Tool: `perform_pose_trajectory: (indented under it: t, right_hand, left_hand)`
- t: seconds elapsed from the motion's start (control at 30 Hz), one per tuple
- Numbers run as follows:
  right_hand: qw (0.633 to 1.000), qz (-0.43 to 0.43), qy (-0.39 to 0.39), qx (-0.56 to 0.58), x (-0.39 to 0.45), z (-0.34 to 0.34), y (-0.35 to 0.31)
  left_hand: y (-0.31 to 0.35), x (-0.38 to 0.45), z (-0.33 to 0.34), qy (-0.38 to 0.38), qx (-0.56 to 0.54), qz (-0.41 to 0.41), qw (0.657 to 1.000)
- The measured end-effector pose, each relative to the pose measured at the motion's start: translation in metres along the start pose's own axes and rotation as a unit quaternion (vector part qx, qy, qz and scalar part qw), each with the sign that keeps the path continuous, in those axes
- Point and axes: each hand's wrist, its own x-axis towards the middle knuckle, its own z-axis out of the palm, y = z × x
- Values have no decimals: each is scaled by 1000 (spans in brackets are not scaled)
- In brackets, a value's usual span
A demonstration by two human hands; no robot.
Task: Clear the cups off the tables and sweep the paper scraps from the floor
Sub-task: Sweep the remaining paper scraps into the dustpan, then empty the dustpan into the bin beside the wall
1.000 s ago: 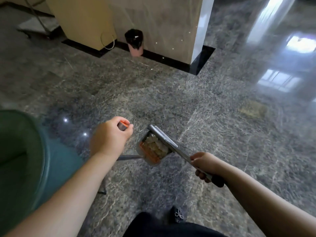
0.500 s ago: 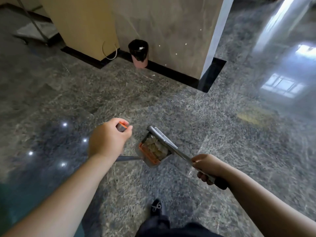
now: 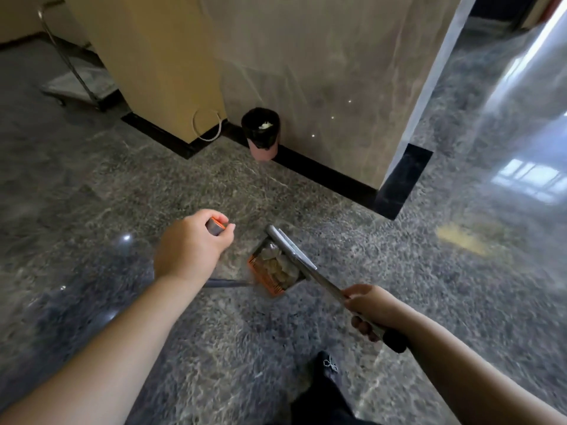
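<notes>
My left hand (image 3: pixel 191 250) grips the grey, orange-capped top of the dustpan handle (image 3: pixel 216 227). Below it hangs the dustpan (image 3: pixel 270 283) with an orange edge, holding several crumpled paper scraps (image 3: pixel 277 266). My right hand (image 3: pixel 372 308) grips a metal broom handle (image 3: pixel 325 283) near its black end. The handle's flat grey far end lies across the top of the dustpan. A pink waste bin (image 3: pixel 260 136) with a black liner and white paper inside stands ahead against the pillar's base. No cups are in view.
A marble pillar (image 3: pixel 322 72) with a black skirting rises ahead, beside a beige wall panel (image 3: pixel 153 56). A metal trolley (image 3: pixel 76 81) stands at the far left. A yellowish patch (image 3: pixel 460 240) marks the glossy stone floor at right. My shoe (image 3: pixel 328 366) is below.
I have moved forward: the bin and pillar are nearer and larger. The green chair at the left has dropped out of view. Both hands keep their grips on the handles.
</notes>
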Motion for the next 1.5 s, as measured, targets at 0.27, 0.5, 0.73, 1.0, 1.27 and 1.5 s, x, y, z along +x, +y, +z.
perform_pose_trajectory:
  t: [0.27, 0.5, 0.73, 1.0, 1.27, 1.5]
  right_hand:
    - [998, -22, -22, -55, 107, -74, -143]
    - [997, -37, -26, -65, 200, -100, -255]
    - [994, -77, -23, -78, 295, -121, -370]
    - [992, -103, -43, -54, 391, -169, -491]
    - [981, -140, -87, -102, 489, -243, -624]
    - [980, -139, -107, -93, 564, -288, -698]
  left_hand:
    - [31, 152, 30, 42, 14, -12, 999]
    - [25, 283, 51, 56, 16, -35, 998]
    - [34, 437, 59, 52, 13, -19, 998]
    - [57, 594, 71, 98, 48, 11, 994]
    - [93, 743, 111, 126, 84, -10, 989]
    - [118, 844, 138, 125, 117, 9, 985]
